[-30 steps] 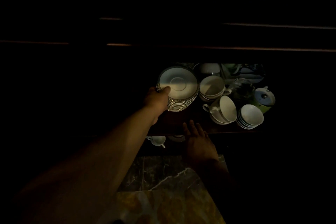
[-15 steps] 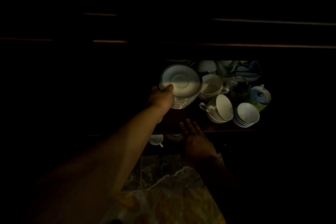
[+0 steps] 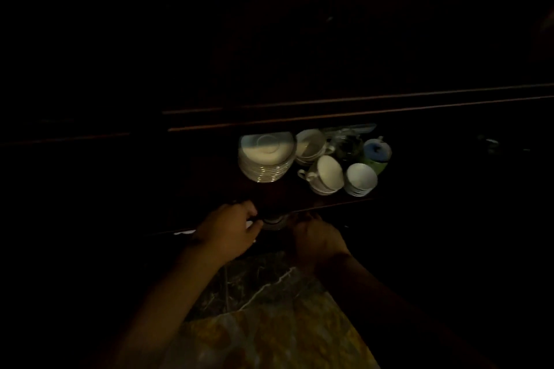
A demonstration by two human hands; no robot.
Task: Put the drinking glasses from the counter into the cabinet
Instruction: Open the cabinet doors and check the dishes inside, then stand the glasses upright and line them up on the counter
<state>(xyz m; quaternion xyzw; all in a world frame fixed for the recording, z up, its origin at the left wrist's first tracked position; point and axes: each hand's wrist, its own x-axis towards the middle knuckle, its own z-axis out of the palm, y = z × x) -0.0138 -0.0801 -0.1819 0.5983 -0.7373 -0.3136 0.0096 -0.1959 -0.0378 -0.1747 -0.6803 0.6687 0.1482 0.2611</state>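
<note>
The scene is very dark and no drinking glass is clearly visible. My left hand [image 3: 227,231] and my right hand [image 3: 317,237] both reach under the front edge of the cabinet shelf [image 3: 329,206], on either side of a small stack of dishes [image 3: 272,223] on the lower level. The left fingers are curled, with a bit of white showing beside them. The right fingertips vanish into shadow. Whether either hand grips anything is unclear. A tall stack of white saucers [image 3: 265,159] stands on the shelf above, apart from both hands.
To the right of the saucers on the shelf are white cups [image 3: 326,177], stacked small bowls [image 3: 361,180], more cups [image 3: 310,144], a dark glass item [image 3: 347,145] and a green pot with a blue lid [image 3: 377,153]. Marble floor [image 3: 269,308] lies below.
My left hand has let go of the saucer stack and dropped to the lower level. My right hand moved forward beneath the shelf edge. The view tilted upward.
</note>
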